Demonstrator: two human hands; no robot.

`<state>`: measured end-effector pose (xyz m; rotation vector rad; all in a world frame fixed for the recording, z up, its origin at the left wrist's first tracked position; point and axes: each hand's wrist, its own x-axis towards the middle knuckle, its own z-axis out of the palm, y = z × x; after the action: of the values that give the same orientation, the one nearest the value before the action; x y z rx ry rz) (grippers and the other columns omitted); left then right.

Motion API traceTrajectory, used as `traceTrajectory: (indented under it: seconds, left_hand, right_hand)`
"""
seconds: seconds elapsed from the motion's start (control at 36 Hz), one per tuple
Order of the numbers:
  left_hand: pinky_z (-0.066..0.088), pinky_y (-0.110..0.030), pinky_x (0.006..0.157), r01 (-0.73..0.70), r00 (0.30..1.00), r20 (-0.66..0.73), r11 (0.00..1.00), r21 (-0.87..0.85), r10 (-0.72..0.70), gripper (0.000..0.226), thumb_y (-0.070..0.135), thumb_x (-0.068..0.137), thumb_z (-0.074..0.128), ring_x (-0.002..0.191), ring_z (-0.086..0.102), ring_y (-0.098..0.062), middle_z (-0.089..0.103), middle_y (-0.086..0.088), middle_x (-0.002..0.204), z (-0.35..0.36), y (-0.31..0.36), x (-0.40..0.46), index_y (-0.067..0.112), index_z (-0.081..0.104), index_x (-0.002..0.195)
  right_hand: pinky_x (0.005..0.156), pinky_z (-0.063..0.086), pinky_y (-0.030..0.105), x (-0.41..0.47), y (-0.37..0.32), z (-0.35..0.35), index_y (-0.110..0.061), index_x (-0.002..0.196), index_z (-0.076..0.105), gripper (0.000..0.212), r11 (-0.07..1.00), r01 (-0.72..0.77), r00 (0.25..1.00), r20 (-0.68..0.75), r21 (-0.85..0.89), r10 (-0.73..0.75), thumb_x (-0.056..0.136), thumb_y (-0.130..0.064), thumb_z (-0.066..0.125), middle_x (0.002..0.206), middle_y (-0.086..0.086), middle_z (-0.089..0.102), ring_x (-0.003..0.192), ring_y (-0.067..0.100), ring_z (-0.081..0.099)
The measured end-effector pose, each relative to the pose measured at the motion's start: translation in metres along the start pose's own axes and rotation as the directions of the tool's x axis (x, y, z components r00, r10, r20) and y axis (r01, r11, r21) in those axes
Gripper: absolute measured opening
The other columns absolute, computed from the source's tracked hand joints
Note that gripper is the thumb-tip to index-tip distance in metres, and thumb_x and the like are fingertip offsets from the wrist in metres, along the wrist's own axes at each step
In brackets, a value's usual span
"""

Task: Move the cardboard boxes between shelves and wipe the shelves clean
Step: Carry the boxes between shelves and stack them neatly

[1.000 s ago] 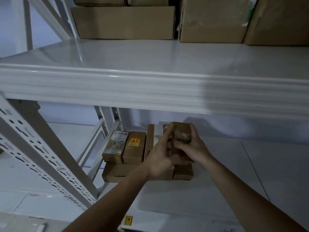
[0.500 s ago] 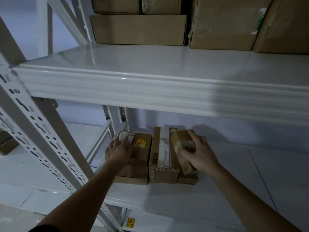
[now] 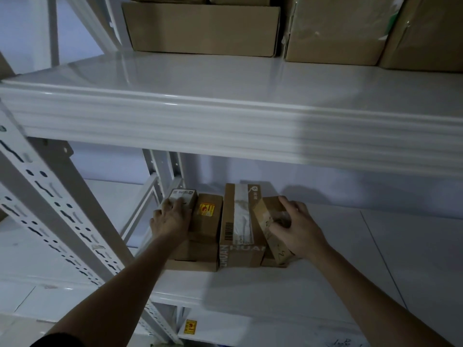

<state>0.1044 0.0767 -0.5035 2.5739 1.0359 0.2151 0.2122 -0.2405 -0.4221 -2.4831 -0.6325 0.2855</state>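
Your right hand [image 3: 298, 227] clamps the tilted taped box [image 3: 271, 229], leaning on the tall HUAN carton [image 3: 238, 226] just left of it, prob. to lift it off the lower shelf [image 3: 250, 291]. Left hand [image 3: 172, 219] lies flat, fingers apart, steadying the white-label box [image 3: 184, 197]. Count: approx. 6 small boxes here, 3+ big cartons [image 3: 203, 28] above.

Lower shelf [image 3: 275, 291]: six small cardboard boxes [image 3: 240, 226], clustered. Upper shelf [image 3: 225, 78]: five larger cardboard boxes [image 3: 203, 28] visible, some cut off by the frame edge. Two hands [image 3: 171, 220] present.
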Motion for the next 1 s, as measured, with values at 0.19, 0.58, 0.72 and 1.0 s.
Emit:
traceTrajectory:
  seconds: [0.19,0.58,0.72,1.0]
  left_hand:
    - [0.036,-0.062,0.105,-0.131,0.99,-0.052,0.991,-0.029,0.129,0.054,0.071,0.097,0.034,0.134,0.038,-0.045,0.032,-0.009,0.153,-0.028,0.014,-0.024,0.04,0.034,0.142]
    - [0.041,-0.053,0.106,-0.135,0.984,-0.105,0.985,0.106,0.146,0.049,0.057,0.1,0.039,0.129,0.046,-0.042,0.041,-0.008,0.149,-0.091,0.028,-0.151,0.042,0.04,0.147]
    - [0.038,-0.05,0.113,-0.093,0.989,-0.112,0.994,0.055,0.099,0.052,0.056,0.101,0.036,0.138,0.04,-0.031,0.037,0.0,0.154,-0.108,0.026,-0.226,0.041,0.039,0.15]
    - [0.039,-0.043,0.102,0.168,0.971,-0.181,0.984,0.061,-0.154,0.055,0.078,0.097,0.024,0.132,0.041,-0.027,0.039,0.004,0.152,-0.136,-0.047,-0.353,0.048,0.041,0.14]
  right_hand:
    - [0.099,0.047,0.036,-0.003,-0.021,-0.001,-0.034,0.158,0.027,0.08,0.999,0.038,0.999,0.002,-0.034,-0.038,0.089,-0.06,0.058,0.155,-0.016,0.022,0.133,0.015,0.046]
    - [0.102,0.047,0.041,-0.052,-0.056,-0.015,-0.036,0.156,0.031,0.078,0.898,0.365,0.93,0.129,-0.244,-0.343,0.088,-0.066,0.054,0.163,-0.014,0.02,0.138,0.023,0.043]
    - [0.105,0.043,0.037,-0.09,-0.065,-0.01,-0.037,0.157,0.031,0.081,0.867,0.45,0.888,0.213,-0.214,-0.408,0.086,-0.066,0.057,0.167,-0.015,0.015,0.144,0.02,0.038]
    - [0.108,0.043,0.042,-0.172,-0.144,0.043,-0.037,0.156,0.034,0.073,0.778,0.628,0.707,0.433,-0.017,-0.56,0.091,-0.054,0.062,0.165,-0.013,0.019,0.143,0.021,0.038]
